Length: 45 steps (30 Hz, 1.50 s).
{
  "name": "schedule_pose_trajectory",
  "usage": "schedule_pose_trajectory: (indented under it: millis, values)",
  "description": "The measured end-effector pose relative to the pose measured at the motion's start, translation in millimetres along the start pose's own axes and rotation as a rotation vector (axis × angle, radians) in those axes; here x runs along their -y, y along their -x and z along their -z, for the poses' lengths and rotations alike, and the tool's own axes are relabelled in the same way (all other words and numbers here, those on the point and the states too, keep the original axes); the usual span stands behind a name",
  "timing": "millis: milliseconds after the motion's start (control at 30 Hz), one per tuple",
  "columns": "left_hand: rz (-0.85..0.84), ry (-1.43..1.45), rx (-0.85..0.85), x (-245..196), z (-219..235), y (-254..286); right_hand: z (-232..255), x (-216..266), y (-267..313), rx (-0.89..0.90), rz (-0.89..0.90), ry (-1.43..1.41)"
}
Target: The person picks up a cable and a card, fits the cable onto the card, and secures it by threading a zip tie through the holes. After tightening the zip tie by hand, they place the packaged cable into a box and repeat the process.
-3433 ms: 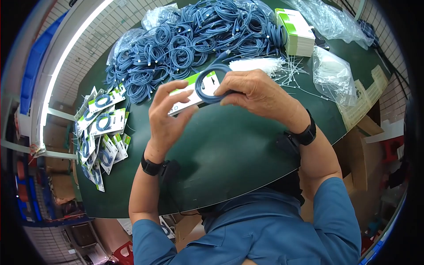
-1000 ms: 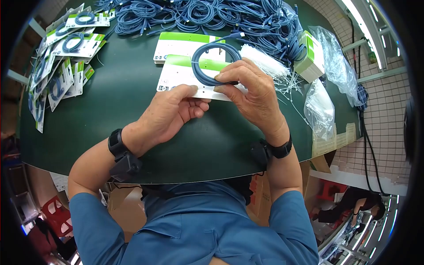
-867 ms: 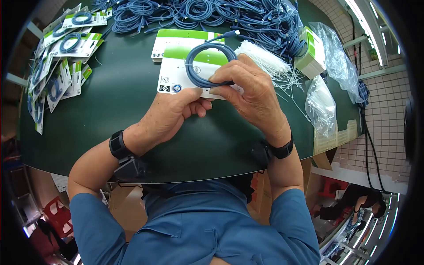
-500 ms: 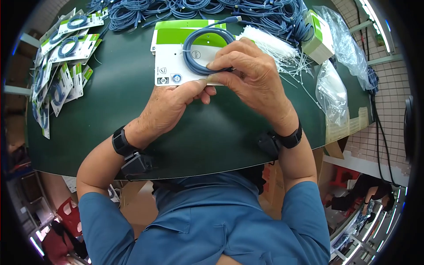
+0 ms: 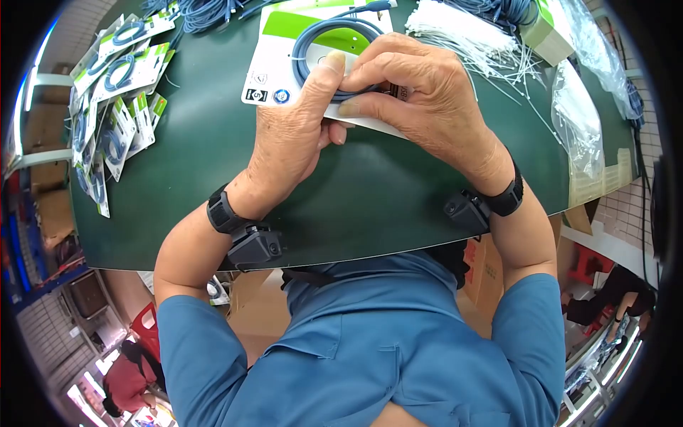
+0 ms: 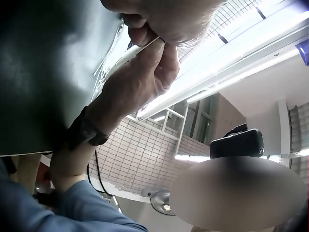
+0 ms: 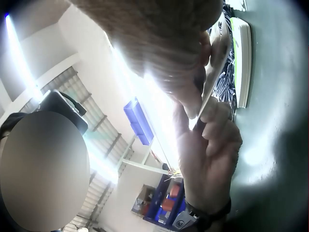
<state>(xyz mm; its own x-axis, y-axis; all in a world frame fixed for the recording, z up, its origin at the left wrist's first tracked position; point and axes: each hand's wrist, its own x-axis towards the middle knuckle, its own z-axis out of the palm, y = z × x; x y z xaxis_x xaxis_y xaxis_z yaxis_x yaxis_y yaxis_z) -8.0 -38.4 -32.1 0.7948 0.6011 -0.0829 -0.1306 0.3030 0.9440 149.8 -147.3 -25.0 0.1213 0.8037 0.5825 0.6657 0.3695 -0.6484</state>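
In the head view a white and green packaging card (image 5: 267,60) is held up over the table, with a coiled blue cable (image 5: 298,58) lying against its front. One cable plug (image 5: 384,6) sticks out at the coil's upper right. My left hand (image 5: 292,132) grips the card's lower edge, thumb in front over the coil's bottom, other fingers curled behind. My right hand (image 5: 430,89) pinches the lower right of the coil against the card. In the right wrist view my left hand (image 7: 210,159) holds the thin card edge from below.
Carded cables (image 5: 131,71) lie piled at the left. White cable ties (image 5: 462,35) spread at the back right, near a bag of ties (image 5: 578,117) and a box-like stack of cards (image 5: 551,32). Loose blue cables (image 5: 206,13) are heaped at the back.
My left hand, at first spread and off the card, has taken hold of its lower edge. Its thumb has since moved up onto the coil. My right hand keeps its pinch on the cable.
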Motion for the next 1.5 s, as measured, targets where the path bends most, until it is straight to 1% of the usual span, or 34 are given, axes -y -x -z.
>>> schedule_pose_trajectory:
  millis: [67, 200, 400, 600, 767, 867, 967, 1033, 1133, 1167, 1200, 1233, 1267, 1333, 1367, 1400, 1467, 1500]
  values:
    - [-0.035, -0.037, -0.065, 3, -1, -1, -2, 0, 1, -0.002, 0.009, 0.02]
    - [-0.07, -0.071, -0.088, 2, 1, -3, -1, 4, 1, 0.014, 0.059, 0.087]
    - [-0.053, -0.12, -0.134, -5, 1, -2, -4, 6, 1, -0.008, 0.104, 0.13]
    - [0.003, -0.165, -0.148, -7, 2, -4, -7, 8, 1, -0.026, 0.092, 0.122]
    - [-0.036, -0.144, -0.146, -3, 2, -7, -7, 7, 1, -0.034, 0.079, 0.122]
    - [-0.015, -0.181, -0.145, -4, 2, -7, -8, 9, 1, -0.042, 0.077, 0.124]
    - [-0.028, -0.177, -0.15, -1, 3, -7, -10, 9, 2, -0.048, 0.054, 0.095]
    - [-0.052, -0.17, -0.128, -1, 4, -9, -14, 9, 2, -0.068, 0.072, 0.107]
    - [-0.084, -0.213, -0.161, 0, 6, -9, -11, 7, 3, -0.087, 0.077, 0.177]
    - [-0.089, -0.189, -0.127, 0, 6, -10, -12, 6, 3, -0.111, 0.118, 0.174]
    - [-0.101, -0.215, -0.139, 0, 9, -12, -11, 6, 2, -0.135, 0.159, 0.169]
    - [-0.112, -0.244, -0.153, 0, 11, -13, -8, 6, 0, -0.136, 0.151, 0.203]
    - [-0.115, -0.229, -0.125, -1, 11, -15, -4, 7, -1, -0.184, 0.168, 0.199]
    - [-0.149, -0.248, -0.224, -4, 12, -17, 1, 7, -4, -0.283, 0.205, 0.19]
    - [-0.158, -0.281, -0.283, 1, 23, -20, 5, 4, -6, -0.295, 0.191, 0.229]
    - [-0.162, -0.313, -0.324, 7, 37, -24, 13, -3, -6, -0.28, 0.135, 0.33]
    - [-0.098, -0.197, -0.364, 7, 64, -34, 35, -16, -5, -0.239, -0.034, 0.582]
    - [-0.097, -0.192, -0.379, 1, 70, -38, 44, -26, -5, -0.208, -0.141, 0.712]
